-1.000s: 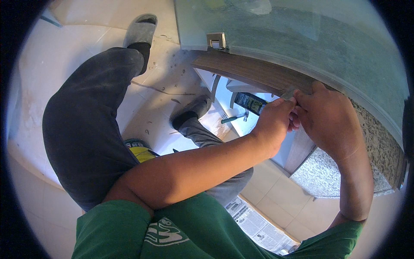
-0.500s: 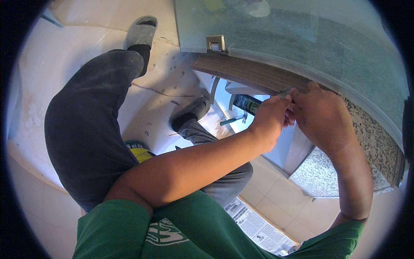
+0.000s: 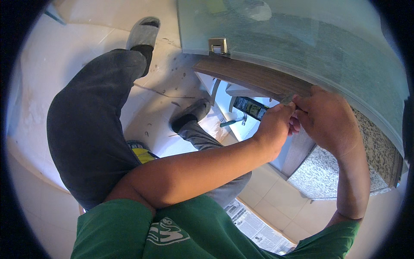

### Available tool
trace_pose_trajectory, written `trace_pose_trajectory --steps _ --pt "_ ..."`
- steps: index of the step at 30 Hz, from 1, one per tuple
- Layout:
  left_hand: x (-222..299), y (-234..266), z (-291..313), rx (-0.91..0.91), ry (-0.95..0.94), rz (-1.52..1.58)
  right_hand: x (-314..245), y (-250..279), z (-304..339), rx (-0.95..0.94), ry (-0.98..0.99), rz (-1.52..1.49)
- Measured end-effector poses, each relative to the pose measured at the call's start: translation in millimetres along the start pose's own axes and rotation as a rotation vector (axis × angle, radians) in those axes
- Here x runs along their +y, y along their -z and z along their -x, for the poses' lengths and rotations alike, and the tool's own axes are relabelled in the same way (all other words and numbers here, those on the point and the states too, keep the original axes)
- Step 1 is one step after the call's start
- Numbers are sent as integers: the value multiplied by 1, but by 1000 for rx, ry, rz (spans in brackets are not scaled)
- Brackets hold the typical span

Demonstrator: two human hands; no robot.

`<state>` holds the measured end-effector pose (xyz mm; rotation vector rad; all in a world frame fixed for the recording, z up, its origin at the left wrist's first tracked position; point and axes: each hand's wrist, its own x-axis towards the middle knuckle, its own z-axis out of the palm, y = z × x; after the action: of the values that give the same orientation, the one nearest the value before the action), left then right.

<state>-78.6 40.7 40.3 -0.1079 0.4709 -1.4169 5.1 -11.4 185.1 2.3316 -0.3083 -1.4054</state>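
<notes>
My left hand (image 3: 276,125) and my right hand (image 3: 330,118) meet at the edge of a brown wood-grain panel (image 3: 254,77). A small, thin grey piece (image 3: 287,99), perhaps a blade, shows at the fingertips of both hands; its kind is unclear. My left fingers are pinched around it, and my right thumb and fingers close in from the other side. Left of my left hand lies a dark tube or pack (image 3: 250,107) with a printed label, inside the lit space under the panel. Beside it rests a hammer (image 3: 234,121) with a green handle.
A large glass sheet (image 3: 293,52) with a metal fitting (image 3: 217,45) spans the far side. Speckled granite (image 3: 317,175) stands at the right. Newspaper (image 3: 254,226) lies near me. Scraps dot the tiled floor (image 3: 159,93), by my slippered feet; a yellow-and-black object (image 3: 142,154) sits by my leg.
The view has shifted slightly. Both hands remain together at the panel edge, and a little more of the thin grey piece shows between the fingertips.
</notes>
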Motion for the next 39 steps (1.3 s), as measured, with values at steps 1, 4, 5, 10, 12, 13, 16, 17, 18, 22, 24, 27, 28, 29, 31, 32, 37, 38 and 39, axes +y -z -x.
trace_pose_trajectory --steps 1,4,5,10,12,13,16,17,18,22,24,27,28,29,31,32,37,38,39 --pt "2 -2 2 15 12 4 2 -1 1 19 16 6" --pt "3 -2 2 14 22 -1 0 -3 2 19 -2 55" --pt "2 0 1 7 22 -5 0 -3 1 6 -5 60" --pt "4 2 -1 26 -4 -13 -5 0 0 10 6 117" --pt "4 4 -4 35 8 -13 -6 -1 -4 -35 -10 93" --pt "4 6 -6 24 16 -5 -6 -1 -6 -58 -18 82" --pt "7 12 -14 3 17 -2 -4 -5 -8 -112 -39 112" --pt "7 13 -15 -2 14 -4 -5 -8 -7 -84 -67 103" --pt "8 12 -15 15 15 -14 -5 -12 -9 -52 -89 99" --pt "3 5 -5 -22 15 9 2 -1 -4 -33 -52 -6" --pt "-2 2 0 -57 21 20 2 7 1 -74 -58 -2" --pt "-3 -2 2 -39 39 -2 2 11 4 -82 -42 23" --pt "-1 -4 3 -24 41 -3 3 10 4 -75 -33 34" --pt "0 -6 4 -9 43 -6 4 9 5 -64 -32 33" --pt "2 -4 3 -17 40 -15 4 6 4 -44 -26 27" --pt "3 -3 2 -21 38 -19 2 7 3 -65 -46 22" --pt "3 0 -2 -36 23 -25 -1 9 -1 -103 -88 45" --pt "3 -1 -2 -38 19 -29 0 6 -1 -81 -77 50" --pt "3 -1 -2 -30 23 -26 2 3 0 -59 -64 57"
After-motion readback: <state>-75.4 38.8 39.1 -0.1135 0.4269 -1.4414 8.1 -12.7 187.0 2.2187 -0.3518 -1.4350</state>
